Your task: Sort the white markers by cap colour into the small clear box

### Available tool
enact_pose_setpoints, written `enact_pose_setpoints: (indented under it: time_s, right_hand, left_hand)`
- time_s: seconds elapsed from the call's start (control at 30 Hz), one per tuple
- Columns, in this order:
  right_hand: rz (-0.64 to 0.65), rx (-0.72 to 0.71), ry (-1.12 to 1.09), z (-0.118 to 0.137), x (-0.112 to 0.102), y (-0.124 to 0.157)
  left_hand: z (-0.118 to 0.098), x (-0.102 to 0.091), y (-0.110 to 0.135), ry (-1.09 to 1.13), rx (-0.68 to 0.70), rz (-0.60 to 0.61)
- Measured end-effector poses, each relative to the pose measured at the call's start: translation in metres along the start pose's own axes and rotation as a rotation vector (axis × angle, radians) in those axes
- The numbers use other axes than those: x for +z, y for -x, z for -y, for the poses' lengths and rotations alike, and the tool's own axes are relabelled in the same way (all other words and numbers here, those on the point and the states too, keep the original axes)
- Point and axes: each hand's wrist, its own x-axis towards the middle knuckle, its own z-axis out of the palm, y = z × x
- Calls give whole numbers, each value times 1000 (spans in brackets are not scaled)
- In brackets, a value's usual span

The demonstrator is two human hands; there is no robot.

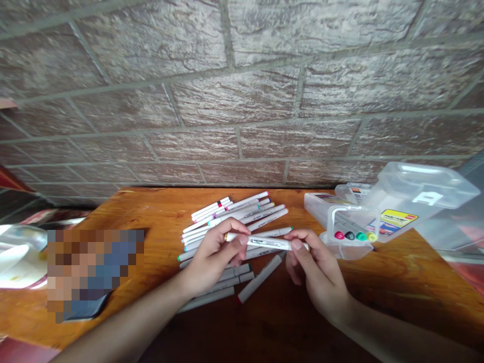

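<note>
A white marker (269, 243) with printed lettering and yellowish-brown ends is held level between my two hands. My left hand (223, 249) pinches its left end between thumb and fingers. At the other end, my right hand (313, 259) grips it the same way. Below and behind them, a loose pile of white markers (242, 217) with variously coloured ends lies on the wooden table. One marker with a red end (260, 278) lies apart at an angle, under the held one. To the right, a clear plastic case (321, 209) holds several markers with pink, black, green and yellow ends.
A larger translucent box (397, 201) with a yellow label stands at the right, behind the case. At the left are a blurred-out flat object (94, 275) and a white container (22, 257). A brick-patterned wall (242, 101) rises along the table's (128, 212) back edge.
</note>
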Motion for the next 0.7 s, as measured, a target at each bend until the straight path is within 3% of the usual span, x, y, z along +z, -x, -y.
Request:
enact_pose_setpoints:
  time_s: [0.23,0.43,0.7]
  right_hand:
    - [15,-43,13,-2,-1,2]
    - [-7,-85,141,-2,-3,3]
    - [11,-3,25,-4,-2,1]
  left_hand:
    - [6,1,1,97,14,12]
    - [3,1,3,-40,31,16]
    - [-2,0,3,-121,-3,30]
